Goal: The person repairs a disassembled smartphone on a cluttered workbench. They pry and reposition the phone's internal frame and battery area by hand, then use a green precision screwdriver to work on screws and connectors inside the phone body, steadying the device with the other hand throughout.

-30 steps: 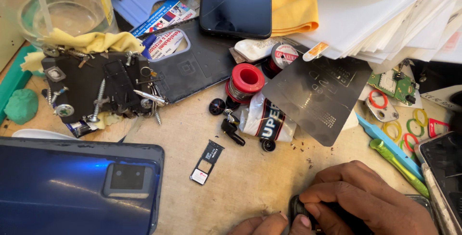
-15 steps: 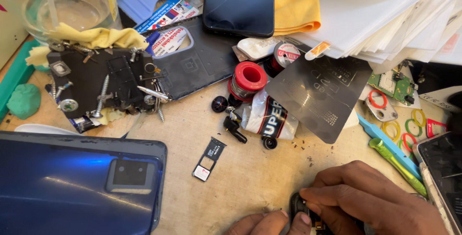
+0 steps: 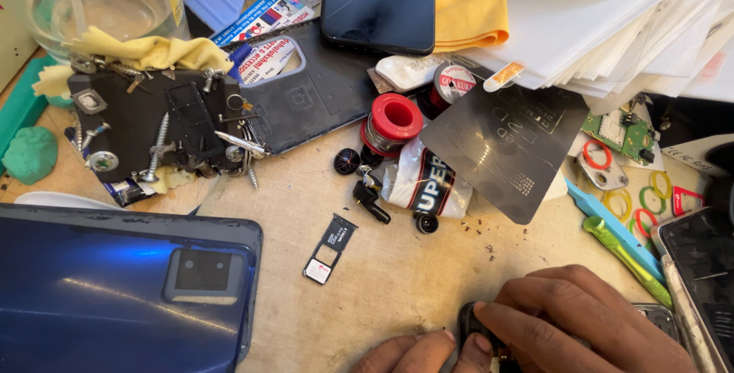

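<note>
**Both hands close on small black part at bench edge**

The right hand (image 3: 585, 319) and left hand (image 3: 417, 354) pinch a small black part (image 3: 475, 327) together at the bottom edge. Nearby lie a SIM tray (image 3: 329, 248) and blue phone back (image 3: 115, 296).

Phone back cover (image 3: 115, 296): glossy blue plastic. Table (image 3: 397, 281): worn, matt wood. Cloth (image 3: 470, 2): soft yellow fabric. Screws (image 3: 157, 151): bright metal.

Blue phone back (image 3: 115, 289), SIM tray (image 3: 330, 248), red spool (image 3: 393, 118), yellow cloth (image 3: 468, 2)
</note>
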The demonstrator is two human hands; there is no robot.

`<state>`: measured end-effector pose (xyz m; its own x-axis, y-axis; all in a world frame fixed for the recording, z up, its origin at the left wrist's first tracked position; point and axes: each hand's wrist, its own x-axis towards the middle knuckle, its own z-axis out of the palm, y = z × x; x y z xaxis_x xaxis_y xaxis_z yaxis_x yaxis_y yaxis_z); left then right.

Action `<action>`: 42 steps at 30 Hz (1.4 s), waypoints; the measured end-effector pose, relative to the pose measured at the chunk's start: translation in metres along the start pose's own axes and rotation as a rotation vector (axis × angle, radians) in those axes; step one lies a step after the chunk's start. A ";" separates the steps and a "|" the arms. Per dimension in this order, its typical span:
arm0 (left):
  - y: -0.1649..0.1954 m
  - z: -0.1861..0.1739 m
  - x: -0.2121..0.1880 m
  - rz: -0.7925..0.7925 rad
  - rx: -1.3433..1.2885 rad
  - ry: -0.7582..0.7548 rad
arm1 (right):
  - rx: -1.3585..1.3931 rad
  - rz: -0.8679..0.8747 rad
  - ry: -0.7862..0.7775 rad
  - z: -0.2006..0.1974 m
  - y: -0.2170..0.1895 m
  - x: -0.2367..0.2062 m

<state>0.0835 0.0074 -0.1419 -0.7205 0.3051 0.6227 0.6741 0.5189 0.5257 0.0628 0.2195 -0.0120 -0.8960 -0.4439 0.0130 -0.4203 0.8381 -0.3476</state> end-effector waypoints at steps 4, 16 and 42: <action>0.000 0.001 0.001 -0.002 -0.007 -0.004 | 0.039 0.032 0.025 -0.015 -0.015 0.019; 0.004 -0.005 0.010 -0.034 0.025 0.048 | -0.108 0.533 0.282 -0.024 0.034 -0.050; -0.006 -0.037 0.042 0.133 -0.057 -0.057 | 0.203 0.148 -0.235 -0.036 -0.030 0.057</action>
<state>0.0554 -0.0125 -0.0976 -0.6311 0.4136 0.6563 0.7713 0.4251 0.4737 0.0186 0.1806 0.0333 -0.8775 -0.4029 -0.2601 -0.2297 0.8292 -0.5095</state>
